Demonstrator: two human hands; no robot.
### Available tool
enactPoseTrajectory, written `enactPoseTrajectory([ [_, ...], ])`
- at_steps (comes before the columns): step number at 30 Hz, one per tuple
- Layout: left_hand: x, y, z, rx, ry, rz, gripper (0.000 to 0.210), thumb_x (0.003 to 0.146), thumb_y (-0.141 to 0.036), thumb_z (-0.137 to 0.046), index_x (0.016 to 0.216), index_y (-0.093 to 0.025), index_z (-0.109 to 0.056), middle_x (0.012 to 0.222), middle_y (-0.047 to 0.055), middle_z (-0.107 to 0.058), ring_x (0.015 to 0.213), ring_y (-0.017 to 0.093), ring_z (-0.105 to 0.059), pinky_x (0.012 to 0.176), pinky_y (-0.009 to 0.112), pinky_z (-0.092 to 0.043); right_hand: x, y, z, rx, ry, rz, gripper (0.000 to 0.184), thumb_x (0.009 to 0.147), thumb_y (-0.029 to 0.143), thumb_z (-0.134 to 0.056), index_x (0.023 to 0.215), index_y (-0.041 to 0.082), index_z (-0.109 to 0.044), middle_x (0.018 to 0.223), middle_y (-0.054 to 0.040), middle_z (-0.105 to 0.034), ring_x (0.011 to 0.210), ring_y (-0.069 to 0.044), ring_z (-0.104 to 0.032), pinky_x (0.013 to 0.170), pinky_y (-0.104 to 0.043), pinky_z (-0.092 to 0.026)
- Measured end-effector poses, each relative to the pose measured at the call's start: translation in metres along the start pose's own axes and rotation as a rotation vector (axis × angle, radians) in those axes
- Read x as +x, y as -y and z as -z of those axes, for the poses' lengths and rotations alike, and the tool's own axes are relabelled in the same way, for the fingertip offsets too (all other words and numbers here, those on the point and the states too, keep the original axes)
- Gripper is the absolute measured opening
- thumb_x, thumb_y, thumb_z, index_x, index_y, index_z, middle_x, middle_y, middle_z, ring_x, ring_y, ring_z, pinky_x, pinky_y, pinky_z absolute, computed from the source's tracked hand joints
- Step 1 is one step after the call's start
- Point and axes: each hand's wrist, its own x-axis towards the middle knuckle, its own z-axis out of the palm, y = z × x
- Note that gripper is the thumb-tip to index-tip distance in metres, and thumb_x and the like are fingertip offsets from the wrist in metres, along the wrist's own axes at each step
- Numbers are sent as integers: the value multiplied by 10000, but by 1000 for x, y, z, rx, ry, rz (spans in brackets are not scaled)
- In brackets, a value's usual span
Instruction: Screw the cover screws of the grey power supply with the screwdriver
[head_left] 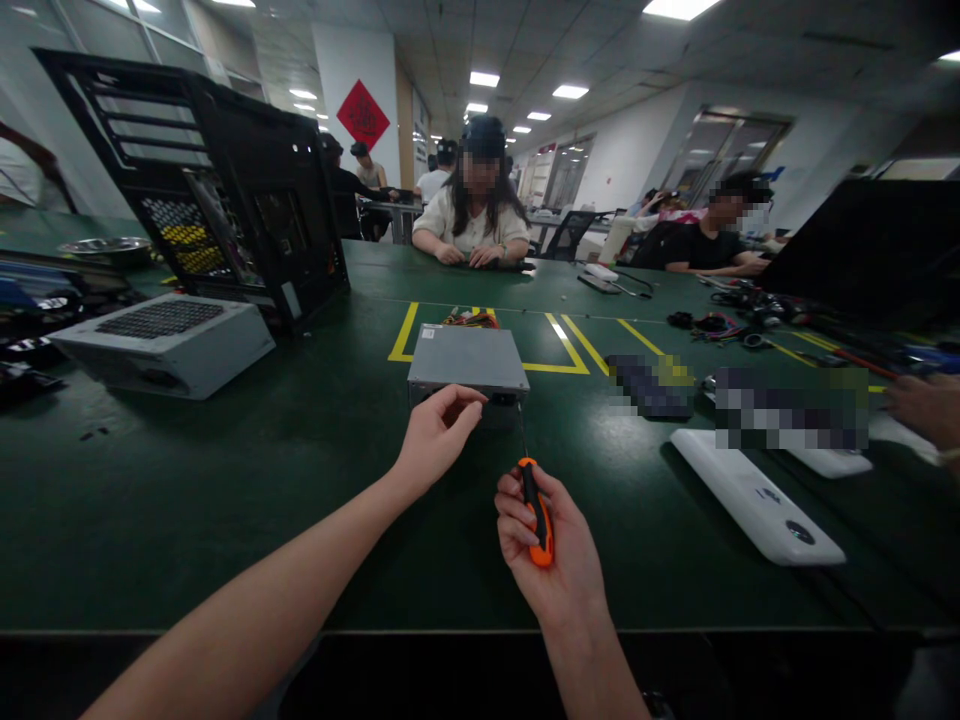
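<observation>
A grey computer power supply (471,355) lies on the green table in front of me, its bundle of coloured cables (472,319) behind it. My left hand (439,432) is at its near face, thumb and fingers bent close together; whatever may be between them is too small to make out. My right hand (551,525) is closed around the orange and black handle of a screwdriver (537,515). The thin shaft points away from me, its tip beside the lower right corner of the power supply's near face. Whether the tip touches is unclear.
A second power supply (169,345) and a tilted black computer case (247,190) stand at left. White power banks (757,495) and a pixelated phone-like item (651,387) lie at right, near another person's hand (926,410). A person (472,205) sits opposite. Loose cables (716,325) lie farther right.
</observation>
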Motion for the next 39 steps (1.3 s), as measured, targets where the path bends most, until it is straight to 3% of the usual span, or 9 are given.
enactPoseTrajectory([
  [5,0,-6,11,452,-162,-365,160,837,-216,-444,901,-185,-588,880,45,-592,880,168,-522,844,294,-378,0,-2,3,0,-50,10,158,882,158,-393,787,120,-514,660,4,-492,443,-12,-411,336,-80,-332],
  [12,10,8,19,708,-202,-537,225,848,-173,-428,1040,-195,-545,1067,38,-593,1029,168,-501,964,344,-314,1,-2,2,-106,-28,-18,253,909,242,-375,1043,101,-536,705,-18,-518,478,-30,-453,336,-96,-349],
  [15,13,12,20,803,-164,-554,270,849,-200,-451,1110,-202,-517,1153,37,-572,1096,176,-474,983,357,-295,1,-1,2,-54,-32,-19,222,908,239,-379,949,91,-539,716,-17,-502,457,-16,-415,300,-81,-285],
  [18,14,12,22,871,-132,-535,244,861,-239,-451,1090,-227,-536,1153,19,-579,1094,180,-478,950,360,-314,1,-1,3,-30,-64,-7,169,897,195,-401,858,90,-526,734,-19,-499,475,-10,-424,315,-73,-299],
  [22,15,10,22,893,-135,-499,213,873,-247,-440,1049,-240,-559,1124,3,-595,1064,174,-492,915,357,-327,1,-2,4,-85,-50,6,209,908,210,-377,953,84,-537,721,-18,-497,497,-26,-449,362,-99,-374],
  [25,14,9,22,885,-139,-483,210,879,-234,-429,1039,-244,-565,1121,-3,-596,1062,168,-491,911,352,-326,0,-1,4,-106,-33,-13,257,917,237,-355,1046,92,-524,715,-14,-489,484,-28,-437,347,-101,-359],
  [31,14,9,21,869,-144,-474,226,876,-208,-419,1037,-243,-573,1113,2,-598,1054,171,-494,912,352,-323,1,0,4,-28,-56,-4,154,902,196,-392,890,101,-512,749,-15,-491,490,-11,-427,333,-75,-323],
  [35,13,8,20,864,-147,-472,242,867,-184,-420,1045,-241,-574,1114,9,-597,1054,175,-494,913,354,-323,0,-1,5,-73,-40,-32,224,917,226,-357,1007,97,-516,730,-12,-489,500,-24,-447,365,-95,-377],
  [39,13,8,20,862,-145,-472,245,858,-172,-427,1042,-239,-574,1112,10,-597,1050,175,-495,915,356,-323,0,0,5,-56,12,-40,251,919,268,-350,1017,108,-516,706,1,-468,445,-15,-393,301,-87,-293],
])
